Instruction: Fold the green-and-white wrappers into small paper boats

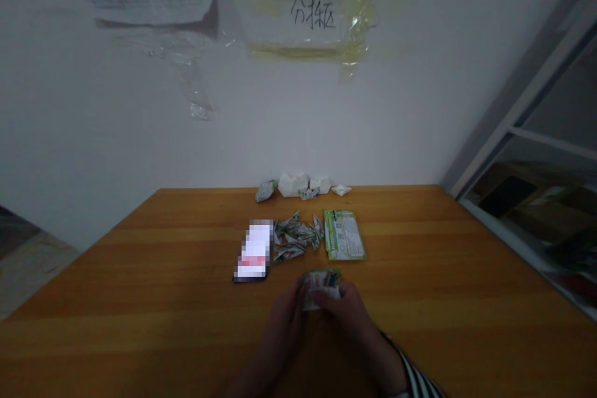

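Printed paper (pixel 319 280) looks greyish white on my end, with reddish print, a bit of green and a dark patch. Striped sleeve (pixel 414 379) is black and white, can't miss it. Phone (pixel 255 249) has a dark edge and a white screen with a pinkish-red band, all blocky. Folded paper strips (pixel 301 234) are a busy green and grey-white mix; the flat packet (pixel 345 236) has green edges round a pale panel. I'm also getting a honey-brown wood table (pixel 163 305) with lighter bands, plus yellowish tape (pixel 364 3) on a pale bluish-grey wall (pixel 289 118).
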The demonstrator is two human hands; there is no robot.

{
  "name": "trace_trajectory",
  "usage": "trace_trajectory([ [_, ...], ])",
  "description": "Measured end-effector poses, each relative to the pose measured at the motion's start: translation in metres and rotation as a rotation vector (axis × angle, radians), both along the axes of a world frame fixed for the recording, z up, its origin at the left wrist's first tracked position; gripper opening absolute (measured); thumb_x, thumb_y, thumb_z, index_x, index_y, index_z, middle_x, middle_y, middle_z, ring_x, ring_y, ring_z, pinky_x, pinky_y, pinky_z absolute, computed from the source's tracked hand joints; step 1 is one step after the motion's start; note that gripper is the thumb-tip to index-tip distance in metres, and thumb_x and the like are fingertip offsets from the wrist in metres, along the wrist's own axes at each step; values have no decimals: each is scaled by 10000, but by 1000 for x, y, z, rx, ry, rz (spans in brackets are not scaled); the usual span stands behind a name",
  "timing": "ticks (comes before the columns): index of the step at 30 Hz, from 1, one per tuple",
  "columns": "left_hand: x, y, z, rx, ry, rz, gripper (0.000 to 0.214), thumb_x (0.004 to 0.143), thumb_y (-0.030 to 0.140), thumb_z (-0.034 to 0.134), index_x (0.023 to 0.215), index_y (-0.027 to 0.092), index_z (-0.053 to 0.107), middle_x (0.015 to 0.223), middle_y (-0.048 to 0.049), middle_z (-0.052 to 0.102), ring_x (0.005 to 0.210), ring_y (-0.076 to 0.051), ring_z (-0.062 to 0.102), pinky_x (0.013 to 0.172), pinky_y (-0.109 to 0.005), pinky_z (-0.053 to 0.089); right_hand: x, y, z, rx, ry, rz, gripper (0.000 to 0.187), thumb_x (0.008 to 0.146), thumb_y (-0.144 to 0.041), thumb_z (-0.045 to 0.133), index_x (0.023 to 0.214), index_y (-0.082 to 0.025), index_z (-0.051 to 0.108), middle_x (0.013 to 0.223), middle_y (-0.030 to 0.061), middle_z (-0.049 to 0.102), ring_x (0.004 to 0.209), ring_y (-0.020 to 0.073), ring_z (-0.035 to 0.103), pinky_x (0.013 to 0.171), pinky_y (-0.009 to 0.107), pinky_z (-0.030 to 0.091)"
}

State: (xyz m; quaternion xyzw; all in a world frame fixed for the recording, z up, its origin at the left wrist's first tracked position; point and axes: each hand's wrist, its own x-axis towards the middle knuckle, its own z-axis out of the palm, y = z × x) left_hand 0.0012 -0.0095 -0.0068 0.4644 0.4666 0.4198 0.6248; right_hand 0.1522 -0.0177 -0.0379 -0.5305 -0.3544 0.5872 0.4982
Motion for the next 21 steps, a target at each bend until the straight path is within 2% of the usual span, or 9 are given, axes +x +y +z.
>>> trace_trajectory([
  [3,0,2,1,101,171,45,299,766,488,646,892,233,741,819,-88,740,834,-319,632,898,-381,466,5,0,7,7,33,66,463,554,-580,785,639,-143,657,509,11,642,423,153,591,447,258,481],
  [6,-1,5,4,108,150,84,277,758,476,663,900,247,729,883,-58,748,870,-299,635,888,-349,474,13,-2,18,39,120,185,454,652,-588,726,780,-154,699,608,35,699,524,192,673,547,299,533],
  [8,-2,6,7,107,133,54,271,778,475,644,897,245,723,898,-45,750,871,-286,643,854,-332,490,18,-3,25,64,170,278,433,728,-570,676,874,-163,704,663,46,719,585,201,700,595,307,541],
  [12,-4,9,7,81,110,24,306,785,503,632,879,225,721,864,-38,753,841,-261,660,792,-303,509,24,-3,22,79,156,397,446,796,-564,610,997,-170,665,777,78,742,678,225,723,629,321,544],
  [15,-2,11,1,49,116,37,354,754,525,657,844,186,703,767,-34,739,699,-222,657,640,-276,519,21,-1,6,121,16,355,467,821,-612,524,991,-192,638,648,49,705,536,223,679,518,328,531],
  [17,1,12,-2,-1,118,12,382,709,513,707,852,160,687,707,-33,727,566,-189,627,518,-258,492,17,-1,-7,199,-140,227,382,866,-554,482,949,-218,644,629,40,681,592,230,671,555,335,540],
  [21,3,13,-2,-52,81,-58,415,620,444,807,871,136,688,716,-50,740,528,-176,635,505,-258,502,13,-1,-19,312,-339,45,239,885,-423,497,928,-234,637,768,59,689,738,236,660,656,338,545],
])
